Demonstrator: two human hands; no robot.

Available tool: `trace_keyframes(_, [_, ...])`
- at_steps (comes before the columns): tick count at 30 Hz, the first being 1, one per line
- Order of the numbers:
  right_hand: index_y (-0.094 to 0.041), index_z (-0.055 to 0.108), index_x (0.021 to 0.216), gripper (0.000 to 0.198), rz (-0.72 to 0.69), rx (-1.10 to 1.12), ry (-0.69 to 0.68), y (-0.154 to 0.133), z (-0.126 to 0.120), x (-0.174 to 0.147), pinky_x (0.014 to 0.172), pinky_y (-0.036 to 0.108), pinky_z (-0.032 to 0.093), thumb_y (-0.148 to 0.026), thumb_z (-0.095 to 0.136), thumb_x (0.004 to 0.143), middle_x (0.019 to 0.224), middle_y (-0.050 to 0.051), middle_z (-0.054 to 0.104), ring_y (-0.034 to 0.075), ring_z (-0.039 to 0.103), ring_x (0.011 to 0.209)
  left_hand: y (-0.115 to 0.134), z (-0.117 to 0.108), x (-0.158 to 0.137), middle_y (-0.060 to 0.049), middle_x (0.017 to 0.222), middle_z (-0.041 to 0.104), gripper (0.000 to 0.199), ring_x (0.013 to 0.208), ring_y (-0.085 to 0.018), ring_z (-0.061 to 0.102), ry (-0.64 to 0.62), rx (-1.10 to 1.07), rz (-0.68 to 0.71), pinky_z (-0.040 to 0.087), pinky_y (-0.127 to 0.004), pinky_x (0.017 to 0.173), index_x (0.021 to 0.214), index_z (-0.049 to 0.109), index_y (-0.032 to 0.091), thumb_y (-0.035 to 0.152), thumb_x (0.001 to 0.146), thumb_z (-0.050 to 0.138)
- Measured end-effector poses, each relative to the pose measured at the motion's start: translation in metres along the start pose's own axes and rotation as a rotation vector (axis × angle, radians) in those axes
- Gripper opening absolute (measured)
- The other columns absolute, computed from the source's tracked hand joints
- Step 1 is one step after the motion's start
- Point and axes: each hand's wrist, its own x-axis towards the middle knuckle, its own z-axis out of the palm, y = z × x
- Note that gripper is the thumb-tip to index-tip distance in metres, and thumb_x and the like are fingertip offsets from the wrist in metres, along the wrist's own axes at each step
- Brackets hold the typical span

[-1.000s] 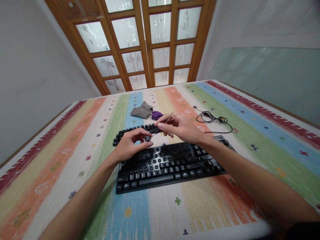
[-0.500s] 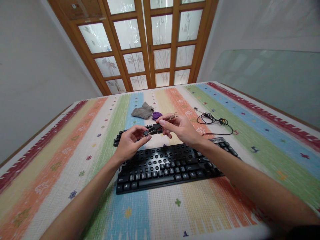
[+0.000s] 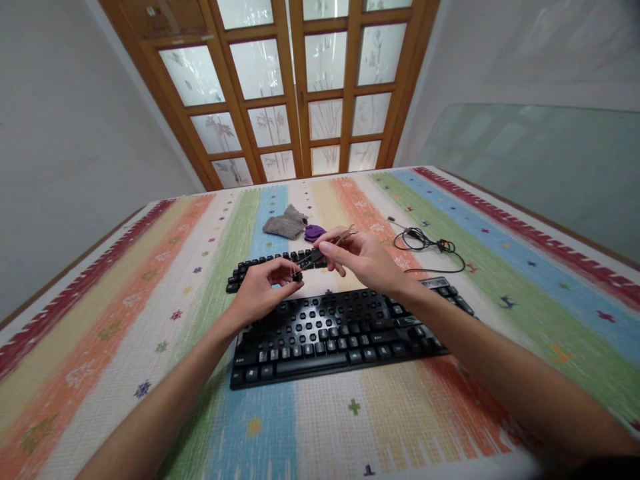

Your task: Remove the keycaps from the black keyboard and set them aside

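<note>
Above the far edge of a black keyboard, my left hand pinches a small black keycap between thumb and fingers. My right hand grips a keycap puller with a dark middle and wire ends. One wire end points at the keycap; whether it still hooks the cap I cannot tell. Bare key sockets fill much of the keyboard's upper left, while caps still sit along its lower rows and right side. Loose keycaps stand in rows behind my hands, partly hidden by them.
Behind the loose caps lie a grey cloth piece and a purple item. A coiled black cable rests to the right. A striped cloth covers the table.
The keycap has turned and dropped slightly in my left fingers, which have closed further around it. My right hand with the puller has stayed almost in place.
</note>
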Motion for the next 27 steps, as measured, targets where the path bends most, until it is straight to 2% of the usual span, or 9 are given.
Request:
trace_keyframes(5, [-0.013, 0.066, 0.088, 0.023, -0.023, -0.143, 0.01, -0.0005, -0.0003, -0.0016, 0.057, 0.024, 0.048, -0.036, 0.063, 0.09, 0.083, 0.003, 0.065, 0.01, 0.058, 0.064, 0.0001, -0.004, 0.0005, -0.003, 0.084, 0.07, 0.024, 0.072, -0.013, 0.063, 0.011, 0.015, -0.001, 0.054, -0.027, 0.073, 0.092, 0.069, 0.015, 0.03, 0.074, 0.076])
trace_keyframes(12, [-0.012, 0.067, 0.091, 0.023, -0.017, -0.217, -0.002, 0.0003, -0.003, -0.0021, 0.057, 0.025, 0.047, -0.034, 0.062, 0.09, 0.078, 0.003, 0.064, 0.011, 0.058, 0.063, -0.0008, -0.0054, 0.0032, -0.001, 0.077, 0.069, 0.025, 0.068, -0.012, 0.063, 0.02, -0.031, -0.037, 0.054, -0.024, 0.067, 0.088, 0.069, 0.016, 0.03, 0.07, 0.08])
trace_keyframes(18, [-0.012, 0.068, 0.092, 0.023, -0.043, -0.276, 0.01, 0.0012, -0.0049, -0.0018, 0.058, 0.026, 0.046, -0.033, 0.06, 0.092, 0.082, 0.004, 0.066, 0.011, 0.057, 0.064, 0.0022, -0.0061, 0.0029, 0.0, 0.074, 0.067, 0.023, 0.061, -0.011, 0.061, 0.023, -0.092, -0.06, 0.053, -0.021, 0.056, 0.092, 0.067, 0.016, 0.03, 0.075, 0.075])
trace_keyframes(27, [-0.011, 0.07, 0.092, 0.024, -0.054, -0.344, 0.013, 0.0011, -0.0052, -0.001, 0.061, 0.028, 0.047, -0.034, 0.06, 0.092, 0.086, 0.006, 0.068, 0.012, 0.059, 0.067, 0.0049, -0.0099, 0.0021, -0.004, 0.081, 0.072, 0.032, 0.064, -0.014, 0.066, 0.1, -0.103, -0.083, 0.057, -0.025, 0.06, 0.095, 0.068, 0.015, 0.034, 0.072, 0.079])
